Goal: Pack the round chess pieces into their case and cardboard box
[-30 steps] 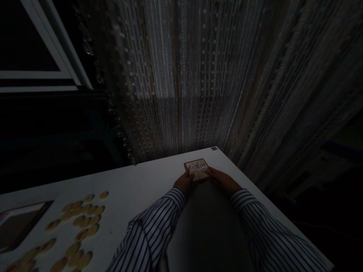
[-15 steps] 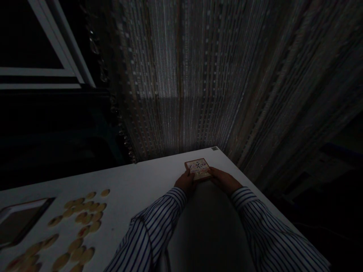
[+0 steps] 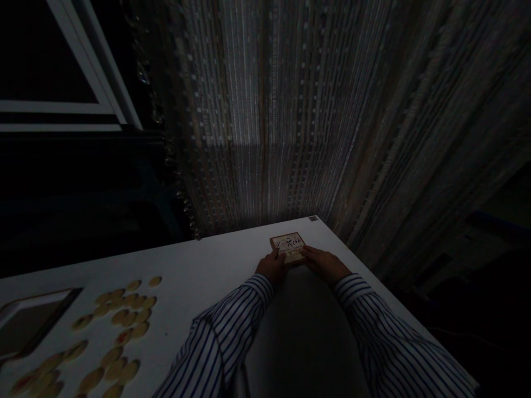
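The left hand (image 3: 271, 267) and right hand (image 3: 326, 262) grip opposite sides of a small printed box (image 3: 288, 243), which rests on the table (image 3: 199, 265) near its far corner. Its contents are hidden. Round wooden discs (image 3: 124, 318) lie loose beside a shallow tray (image 3: 29, 318).

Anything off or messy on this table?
Only the round discs: strewn loose across the table beside a framed tray, not stacked. The small box is held at its sides by left hand and right hand.

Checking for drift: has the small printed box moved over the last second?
No. The box sits at the same gap from the dark sticker on the table corner, left hand and right hand at its sides.
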The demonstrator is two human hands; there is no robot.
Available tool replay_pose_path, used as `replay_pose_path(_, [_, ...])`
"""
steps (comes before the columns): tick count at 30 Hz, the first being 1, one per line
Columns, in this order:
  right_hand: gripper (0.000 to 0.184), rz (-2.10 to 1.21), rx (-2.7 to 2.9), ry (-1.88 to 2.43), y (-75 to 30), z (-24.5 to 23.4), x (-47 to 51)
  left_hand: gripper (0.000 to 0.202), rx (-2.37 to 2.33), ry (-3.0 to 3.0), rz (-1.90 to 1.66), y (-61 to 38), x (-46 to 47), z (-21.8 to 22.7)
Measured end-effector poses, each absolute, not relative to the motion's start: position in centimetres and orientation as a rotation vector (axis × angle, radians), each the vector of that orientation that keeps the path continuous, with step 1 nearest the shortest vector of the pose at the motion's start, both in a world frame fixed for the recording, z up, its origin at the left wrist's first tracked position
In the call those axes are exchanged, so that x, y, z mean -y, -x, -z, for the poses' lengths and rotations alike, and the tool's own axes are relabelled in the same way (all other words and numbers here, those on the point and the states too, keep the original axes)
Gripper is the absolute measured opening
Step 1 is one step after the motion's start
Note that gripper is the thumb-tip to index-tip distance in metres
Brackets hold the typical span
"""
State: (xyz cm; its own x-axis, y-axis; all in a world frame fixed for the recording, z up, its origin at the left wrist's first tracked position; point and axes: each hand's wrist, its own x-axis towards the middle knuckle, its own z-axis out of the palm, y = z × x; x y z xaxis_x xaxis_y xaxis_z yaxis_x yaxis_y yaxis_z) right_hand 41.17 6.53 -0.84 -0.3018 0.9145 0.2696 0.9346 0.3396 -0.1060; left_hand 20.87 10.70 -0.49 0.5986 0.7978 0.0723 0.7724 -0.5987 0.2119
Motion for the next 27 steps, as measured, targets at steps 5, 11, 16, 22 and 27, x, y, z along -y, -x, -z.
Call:
replay_pose_path(5, [0.041, 0.205, 2.366, 1.634, -41.0, 0.6, -6.6, 0.050, -1.324, -2.644, -0.218, -20.5, -10.5, -0.1])
replay_pose_path(11, [0.039, 0.262, 2.355, 1.638, -40.4, 0.1, -5.9, 0.048, -1.339, -2.625, -0.292, -19.6, -9.8, -1.2])
replay_pose_path(16, [0.039, 0.268, 2.342, 1.646, -39.7, -0.8, -5.4, 0.049, -1.332, -2.615, -0.322, -18.6, -9.0, -2.3])
replay_pose_path(22, [0.035, 0.275, 2.346, 1.618, -38.4, -1.9, -4.4, 0.045, -1.349, -2.594, -0.334, -17.0, -8.8, -2.6])
replay_pose_path(27, [0.036, 0.250, 2.363, 1.608, -37.0, -2.3, -3.6, 0.042, -1.371, -2.581, -0.377, -15.6, -8.5, -2.7])
